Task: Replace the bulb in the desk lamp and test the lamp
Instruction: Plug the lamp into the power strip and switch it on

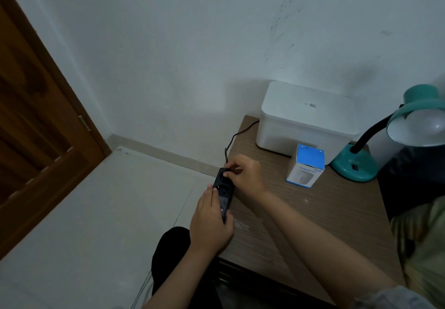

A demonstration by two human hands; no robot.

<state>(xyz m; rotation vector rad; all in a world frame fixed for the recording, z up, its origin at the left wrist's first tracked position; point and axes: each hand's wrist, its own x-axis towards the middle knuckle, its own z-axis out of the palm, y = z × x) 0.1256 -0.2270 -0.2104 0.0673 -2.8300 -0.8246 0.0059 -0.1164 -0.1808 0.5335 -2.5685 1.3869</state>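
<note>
At the table's left edge: right hand [243,176] pinched a dark plug at the black power strip [222,189], which the left hand [212,224] gripped. Bulb [431,125] seated in teal desk lamp [395,135], unlit; bulb box [305,165] alongside. Replacement apparently done, testing outstanding.

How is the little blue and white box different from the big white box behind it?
The bulb box is small, tall and blue-topped with print on it; the white storage box is much bigger, wider and plain white with a lid. Both stand on the wooden table, close together.
</note>
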